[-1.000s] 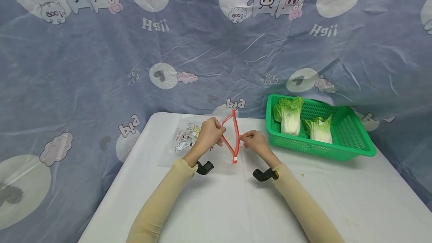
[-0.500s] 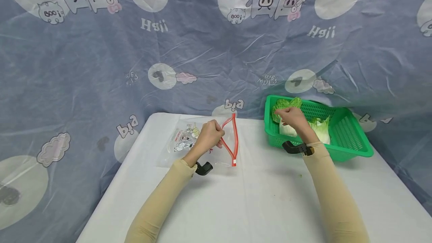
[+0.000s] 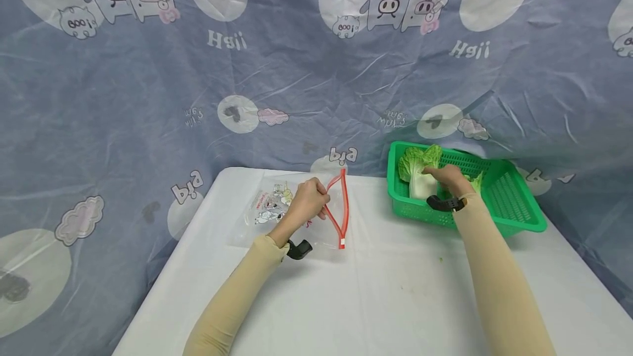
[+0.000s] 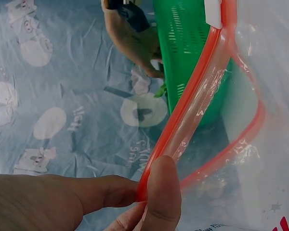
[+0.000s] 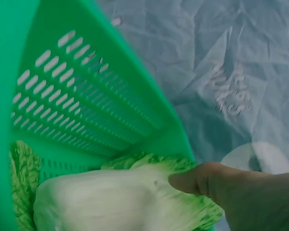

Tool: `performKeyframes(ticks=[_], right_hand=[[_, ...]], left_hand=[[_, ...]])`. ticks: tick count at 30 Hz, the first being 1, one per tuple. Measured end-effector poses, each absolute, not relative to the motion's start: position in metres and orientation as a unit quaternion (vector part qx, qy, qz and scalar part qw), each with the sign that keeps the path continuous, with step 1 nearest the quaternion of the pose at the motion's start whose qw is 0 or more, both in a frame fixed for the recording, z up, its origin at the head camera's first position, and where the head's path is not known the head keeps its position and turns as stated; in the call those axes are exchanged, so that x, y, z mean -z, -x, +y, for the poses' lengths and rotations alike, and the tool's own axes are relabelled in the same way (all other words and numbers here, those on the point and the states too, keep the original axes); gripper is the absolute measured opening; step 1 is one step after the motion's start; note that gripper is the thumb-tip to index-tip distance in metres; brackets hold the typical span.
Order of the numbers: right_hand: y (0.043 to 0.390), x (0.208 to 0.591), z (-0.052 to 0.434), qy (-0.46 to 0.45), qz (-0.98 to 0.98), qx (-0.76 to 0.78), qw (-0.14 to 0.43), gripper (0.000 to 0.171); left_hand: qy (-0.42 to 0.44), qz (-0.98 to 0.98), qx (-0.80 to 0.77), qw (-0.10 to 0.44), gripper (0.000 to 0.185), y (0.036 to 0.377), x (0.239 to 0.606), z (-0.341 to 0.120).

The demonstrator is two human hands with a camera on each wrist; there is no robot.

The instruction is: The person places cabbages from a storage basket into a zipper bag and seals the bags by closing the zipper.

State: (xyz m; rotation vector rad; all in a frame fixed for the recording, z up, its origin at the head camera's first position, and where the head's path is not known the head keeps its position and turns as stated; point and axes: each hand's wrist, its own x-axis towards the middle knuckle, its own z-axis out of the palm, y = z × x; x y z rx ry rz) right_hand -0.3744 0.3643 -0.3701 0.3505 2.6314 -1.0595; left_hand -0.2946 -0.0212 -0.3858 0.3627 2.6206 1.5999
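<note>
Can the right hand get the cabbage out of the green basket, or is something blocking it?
Probably yes. The right hand is already inside the open-topped green basket, its fingers touching the cabbage. Nothing covers it, and the left hand is away, pinching the bag's red zip edge.

A table [image 3: 376,301] covered with a white cloth carries everything. On its far left part lies a clear zip bag [image 3: 277,207] with a red seal strip and printed cartoon figures. On the far right stands a green plastic basket [image 3: 514,202] with slotted walls.
</note>
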Motion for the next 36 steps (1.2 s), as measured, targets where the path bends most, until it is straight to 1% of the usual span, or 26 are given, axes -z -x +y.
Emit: performKeyframes(ticks=[1,2,3,5,7,8,14,18,21,23,30,36], right_hand=[[0.379,0.373,0.367,-0.129,0.911,0.361,0.153,0.076],[0.383,0.376,0.370,-0.135,0.909,0.357,0.170,0.077],[0.385,0.378,0.372,-0.140,0.906,0.354,0.188,0.085],[0.390,0.382,0.375,-0.151,0.899,0.351,0.215,0.090],[0.392,0.386,0.376,-0.160,0.890,0.363,0.226,0.091],[0.392,0.386,0.376,-0.155,0.886,0.369,0.234,0.098],[0.391,0.389,0.373,-0.137,0.883,0.398,0.209,0.088],[0.393,0.390,0.372,-0.133,0.888,0.399,0.186,0.067],[0.396,0.391,0.372,-0.142,0.895,0.389,0.166,0.057],[0.396,0.391,0.375,-0.139,0.900,0.381,0.163,0.057],[0.395,0.393,0.378,-0.138,0.908,0.371,0.137,0.042],[0.391,0.390,0.374,-0.145,0.904,0.390,0.100,0.044]], left_hand=[[-0.118,0.847,-0.518,0.027,0.005,0.294,0.386,-0.021],[-0.119,0.847,-0.517,0.026,0.005,0.295,0.387,-0.021],[-0.121,0.847,-0.517,0.027,0.005,0.294,0.388,-0.021],[-0.122,0.846,-0.518,0.028,0.005,0.295,0.389,-0.021],[-0.122,0.845,-0.519,0.028,0.005,0.295,0.390,-0.021],[-0.122,0.845,-0.520,0.028,0.005,0.295,0.390,-0.021],[-0.118,0.844,-0.523,0.032,0.005,0.295,0.392,-0.021],[-0.122,0.845,-0.520,0.035,0.005,0.295,0.392,-0.021],[-0.125,0.848,-0.514,0.034,0.005,0.295,0.392,-0.021],[-0.124,0.850,-0.511,0.032,0.005,0.296,0.392,-0.020],[-0.118,0.853,-0.508,0.032,0.005,0.297,0.393,-0.018],[-0.116,0.854,-0.507,0.026,0.004,0.298,0.394,-0.020]])
